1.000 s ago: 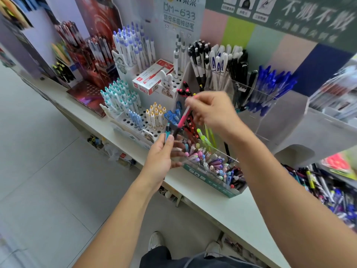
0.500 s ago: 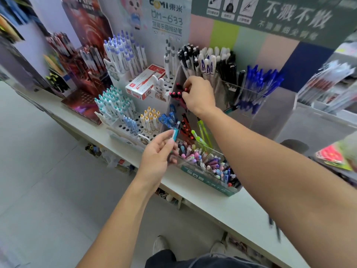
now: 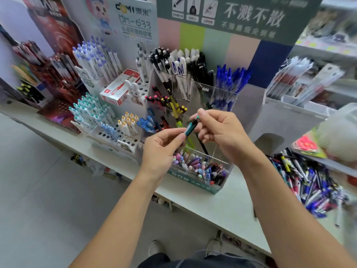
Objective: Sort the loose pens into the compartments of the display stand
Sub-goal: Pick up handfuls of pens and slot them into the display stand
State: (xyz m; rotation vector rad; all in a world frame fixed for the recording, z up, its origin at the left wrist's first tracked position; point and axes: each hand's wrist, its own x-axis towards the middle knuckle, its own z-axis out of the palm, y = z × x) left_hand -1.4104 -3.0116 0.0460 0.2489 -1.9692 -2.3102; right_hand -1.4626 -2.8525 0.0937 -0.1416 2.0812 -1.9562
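Note:
A black pen with a teal grip and cap [image 3: 191, 127] is held between both hands above the clear tiered display stand [image 3: 195, 178]. My left hand [image 3: 162, 151] pinches its lower end and my right hand [image 3: 218, 130] grips its upper end. Directly below, the stand's front compartment holds several mixed pens [image 3: 201, 167]. The middle tier carries red, yellow and green pens [image 3: 170, 101]. Black and white pens [image 3: 179, 68] and blue pens [image 3: 229, 80] fill the back tier.
A white holed rack [image 3: 108, 130] with teal, blue and yellow pens stands to the left, with a red-and-white box [image 3: 119, 88] behind it. A heap of loose pens [image 3: 309, 182] lies at the right on the white shelf [image 3: 216, 207]. Floor lies below.
My right hand has come back from the middle tier without the pink pen and now grips the teal pen's top. My left hand has lifted that pen up.

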